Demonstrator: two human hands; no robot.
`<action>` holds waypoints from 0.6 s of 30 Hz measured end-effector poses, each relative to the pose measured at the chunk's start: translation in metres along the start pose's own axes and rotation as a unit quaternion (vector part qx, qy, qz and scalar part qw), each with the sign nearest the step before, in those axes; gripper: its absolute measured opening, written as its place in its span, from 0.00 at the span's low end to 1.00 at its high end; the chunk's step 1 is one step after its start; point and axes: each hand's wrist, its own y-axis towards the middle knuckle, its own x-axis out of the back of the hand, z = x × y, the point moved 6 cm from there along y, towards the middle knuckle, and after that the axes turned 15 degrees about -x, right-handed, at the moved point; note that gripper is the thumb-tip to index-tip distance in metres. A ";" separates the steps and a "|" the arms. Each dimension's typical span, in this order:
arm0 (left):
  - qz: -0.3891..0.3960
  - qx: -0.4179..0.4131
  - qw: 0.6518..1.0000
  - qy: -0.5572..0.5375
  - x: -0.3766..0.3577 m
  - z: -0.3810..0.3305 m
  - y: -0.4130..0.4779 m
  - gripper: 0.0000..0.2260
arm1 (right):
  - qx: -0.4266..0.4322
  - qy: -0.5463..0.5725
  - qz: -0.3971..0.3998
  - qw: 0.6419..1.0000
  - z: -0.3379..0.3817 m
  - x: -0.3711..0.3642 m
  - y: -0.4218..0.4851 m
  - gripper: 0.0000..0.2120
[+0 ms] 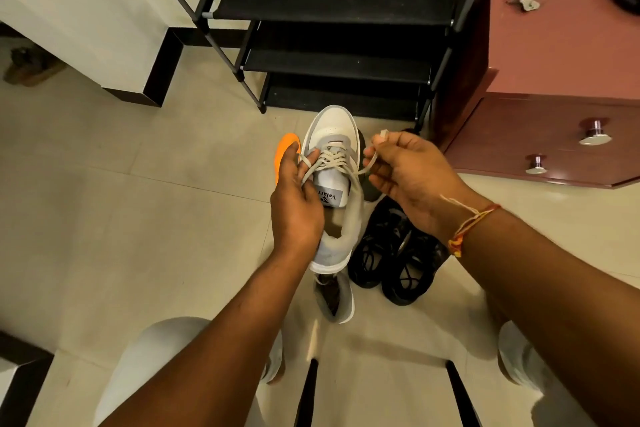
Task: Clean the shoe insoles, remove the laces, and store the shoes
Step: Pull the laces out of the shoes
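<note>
A grey and white sneaker is held up over the floor, toe pointing away from me. My left hand grips its left side, and the fingers hook one end of the grey lace. My right hand pinches the other lace end, pulled out to the right of the shoe. An orange insole lies partly hidden behind my left hand. The matching grey sneaker lies on the floor below. A pair of black shoes sits to its right.
A black shoe rack with several shelves stands ahead. A reddish-brown cabinet with metal knobs is on the right, with keys on top. A white cabinet stands at left. My knees and black chair legs are at the bottom.
</note>
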 end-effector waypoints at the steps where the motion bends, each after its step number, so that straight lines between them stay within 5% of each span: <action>1: 0.002 0.000 1.000 0.001 0.000 -0.001 0.000 0.24 | -0.003 -0.024 0.006 1.000 -0.003 -0.002 0.001 0.05; 9: 0.066 -0.045 0.995 0.062 -0.008 -0.018 -0.009 0.31 | 0.173 -0.243 -0.004 0.954 -0.007 -0.018 0.002 0.05; 18: 0.140 -0.082 0.981 0.109 -0.024 -0.024 -0.020 0.36 | 0.163 -0.265 -0.028 0.950 -0.010 -0.012 0.005 0.06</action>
